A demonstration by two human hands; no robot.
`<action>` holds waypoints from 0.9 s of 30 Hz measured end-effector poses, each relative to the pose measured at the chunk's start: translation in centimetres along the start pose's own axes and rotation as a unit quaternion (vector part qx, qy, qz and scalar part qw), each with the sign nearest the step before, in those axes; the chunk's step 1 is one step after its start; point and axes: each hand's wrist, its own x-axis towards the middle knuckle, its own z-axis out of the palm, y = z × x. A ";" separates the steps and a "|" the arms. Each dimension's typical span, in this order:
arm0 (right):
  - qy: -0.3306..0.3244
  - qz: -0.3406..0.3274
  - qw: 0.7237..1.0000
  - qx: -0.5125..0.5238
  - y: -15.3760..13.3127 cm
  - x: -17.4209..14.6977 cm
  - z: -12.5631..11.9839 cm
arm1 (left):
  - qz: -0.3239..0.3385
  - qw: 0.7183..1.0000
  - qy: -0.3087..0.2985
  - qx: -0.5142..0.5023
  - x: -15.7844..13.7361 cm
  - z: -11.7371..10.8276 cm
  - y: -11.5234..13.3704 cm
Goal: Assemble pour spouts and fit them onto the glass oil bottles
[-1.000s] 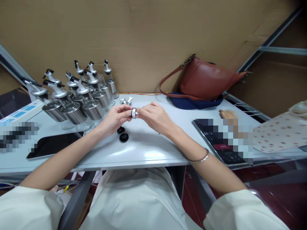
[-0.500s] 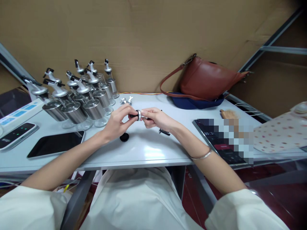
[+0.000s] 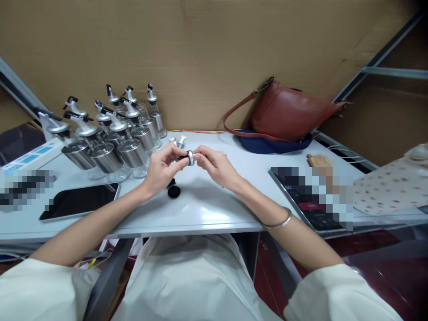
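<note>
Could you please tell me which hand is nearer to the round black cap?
Left. The left hand is close to the cap, just beyond it and slightly to its left; the right hand is farther off, beyond it to the right.

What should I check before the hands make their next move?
1. Left hand gripping the silver-and-black part: ok.
2. Right hand gripping it firmly: cannot tell; its fingertips are at the silver side.
3. Black cap lying on the table, unobstructed: ok.
4. Bottles standing upright: ok.
5. Handbag apart from both hands: ok.
</note>
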 end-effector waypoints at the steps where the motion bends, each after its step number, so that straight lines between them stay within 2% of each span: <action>1: 0.005 -0.037 0.997 -0.066 -0.1 -0.1 -0.1 | -0.050 0.998 -0.005 -0.046 0.1 0.0 0.1; 3: -0.002 -0.115 0.977 -0.181 0.0 -0.2 -0.4 | -0.153 0.978 -0.029 -0.141 0.5 0.0 0.2; 6: -0.012 -0.208 0.926 -0.314 0.2 -0.2 -0.7 | -0.281 0.926 -0.068 -0.243 0.9 0.0 0.4; 8: -0.013 -0.227 0.907 -0.354 0.3 -0.2 -0.8 | -0.320 0.907 -0.072 -0.264 1.0 0.0 0.4; 9: -0.011 -0.219 0.909 -0.355 0.3 -0.2 -0.7 | -0.319 0.908 -0.066 -0.265 0.9 0.0 0.4; 12: 0.002 -0.144 0.945 -0.295 0.0 -0.2 -0.4 | -0.248 0.938 -0.048 -0.237 0.8 -0.1 0.2; 15: 0.013 -0.042 0.983 -0.179 -0.3 -0.2 -0.1 | -0.127 0.979 -0.061 -0.144 0.6 -0.3 0.0; 18: -0.012 0.050 0.998 -0.025 -0.3 0.2 -0.1 | 0.025 0.997 -0.074 -0.003 0.4 -0.4 -0.1; 20: -0.056 0.121 0.987 0.092 -0.2 0.4 -0.4 | 0.132 0.982 -0.084 0.110 0.2 -0.4 -0.2; 23: -0.118 0.235 0.937 0.228 -0.1 0.5 -1.0 | 0.249 0.931 -0.113 0.243 -0.1 -0.4 -0.5; 25: -0.147 0.288 0.907 0.271 -0.1 0.5 -1.2 | 0.292 0.905 -0.131 0.280 -0.2 -0.4 -0.7; 27: -0.150 0.304 0.895 0.289 -0.1 0.4 -1.3 | 0.301 0.897 -0.136 0.293 -0.2 -0.5 -0.8</action>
